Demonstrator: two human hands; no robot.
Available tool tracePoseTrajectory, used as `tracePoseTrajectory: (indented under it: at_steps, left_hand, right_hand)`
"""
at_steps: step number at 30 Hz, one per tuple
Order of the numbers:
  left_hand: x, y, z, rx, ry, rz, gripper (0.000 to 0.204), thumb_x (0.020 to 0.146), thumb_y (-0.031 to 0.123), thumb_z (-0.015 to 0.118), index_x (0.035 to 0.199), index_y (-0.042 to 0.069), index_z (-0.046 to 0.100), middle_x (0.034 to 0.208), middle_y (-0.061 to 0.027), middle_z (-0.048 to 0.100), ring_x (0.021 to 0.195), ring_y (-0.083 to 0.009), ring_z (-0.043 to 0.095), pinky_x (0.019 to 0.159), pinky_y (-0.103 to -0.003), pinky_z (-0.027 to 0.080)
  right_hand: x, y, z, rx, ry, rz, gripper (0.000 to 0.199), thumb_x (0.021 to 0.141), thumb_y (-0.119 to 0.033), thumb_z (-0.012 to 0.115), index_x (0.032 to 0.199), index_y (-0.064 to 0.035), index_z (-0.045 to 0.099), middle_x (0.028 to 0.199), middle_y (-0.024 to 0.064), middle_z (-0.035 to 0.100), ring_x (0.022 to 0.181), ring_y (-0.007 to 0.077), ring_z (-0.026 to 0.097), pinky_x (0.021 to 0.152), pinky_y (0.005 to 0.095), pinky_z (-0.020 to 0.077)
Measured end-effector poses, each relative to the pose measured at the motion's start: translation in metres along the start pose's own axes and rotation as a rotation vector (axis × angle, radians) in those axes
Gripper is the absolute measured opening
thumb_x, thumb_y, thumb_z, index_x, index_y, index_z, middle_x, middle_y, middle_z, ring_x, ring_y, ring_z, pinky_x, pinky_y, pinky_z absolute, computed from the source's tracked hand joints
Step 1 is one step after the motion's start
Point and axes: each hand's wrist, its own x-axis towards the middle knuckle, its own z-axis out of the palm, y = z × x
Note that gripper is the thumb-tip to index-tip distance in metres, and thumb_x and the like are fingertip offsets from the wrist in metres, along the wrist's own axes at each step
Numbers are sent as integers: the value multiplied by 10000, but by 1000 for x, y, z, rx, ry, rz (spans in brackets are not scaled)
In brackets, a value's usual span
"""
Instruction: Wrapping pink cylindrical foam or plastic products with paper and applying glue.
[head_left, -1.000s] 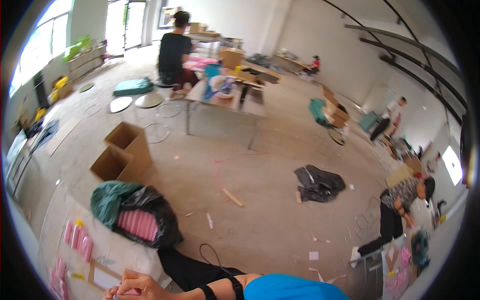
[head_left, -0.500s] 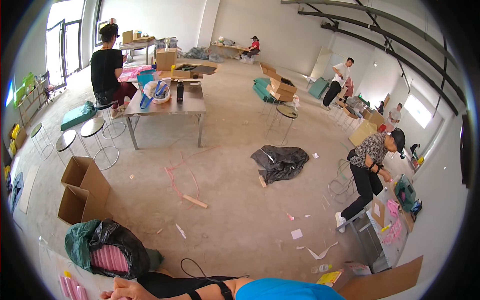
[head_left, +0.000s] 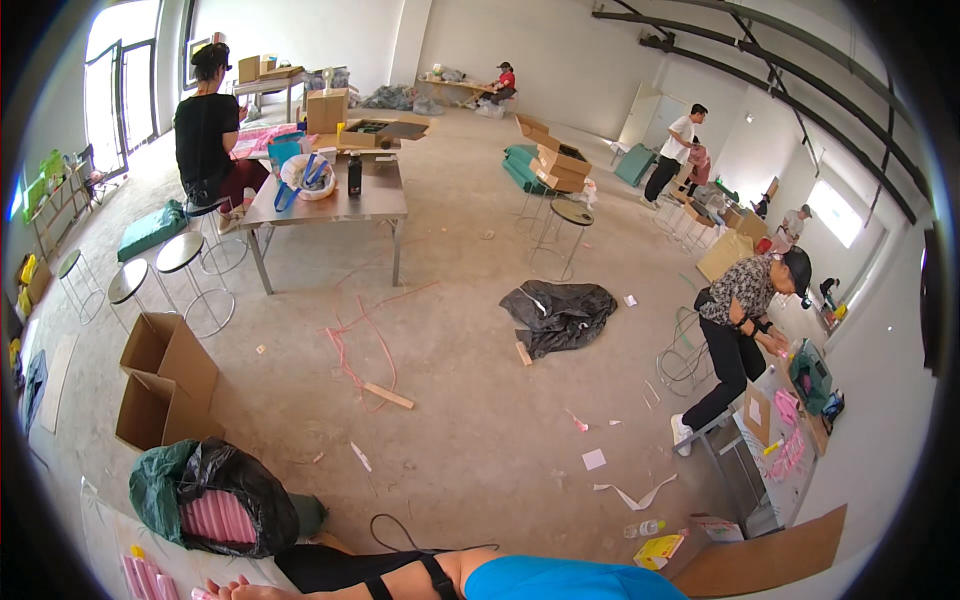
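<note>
My right arm, in a blue sleeve with black straps, stretches to the lower left. My right hand is cut off by the bottom edge, with its fingers curled. A small pale pink thing shows at the fingertips, mostly out of the picture. Beside the hand lie several pink tube-shaped pieces, one with a yellow end, on a pale surface. Just beyond sits a black and green bag, open, packed with pink rolls. My left hand is not in view.
Open cardboard boxes stand behind the bag. A cardboard sheet and a plastic bottle are at lower right. On the floor lie a black plastic sheet and pink strapping. A co-worker bends over a table at right; others work farther off.
My right hand has dropped lower, and more of it is cut off by the bottom edge. The co-worker at right has moved the hands slightly and bowed the head further. The view has shifted slightly.
</note>
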Motion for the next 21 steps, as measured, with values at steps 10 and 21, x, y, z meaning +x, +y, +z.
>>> tracePoseTrajectory:
  at_steps: [10, 21]
  left_hand:
    - [17, 1, -38, 145, 109, -142, 452, 1031, 412, 426, 1232, 12, 496, 1168, -127, 599, 1067, -246, 580, 997, -376, 467]
    - [0, -14, 26, 108, 215, -369, 245, 964, 266, 612, 1049, 45, 555, 990, -118, 580, 808, -229, 622, 700, -313, 579]
  right_hand:
    - [-13, -6, -21, -89, -153, -68, 200, 902, -99, 556, 996, 62, 628, 1015, 169, 587, 949, 296, 573, 891, 456, 458]
    - [-46, -2, -26, 157, -110, -66, 160, 882, -109, 636, 936, 39, 608, 924, 120, 504, 893, 279, 512, 878, 483, 427]
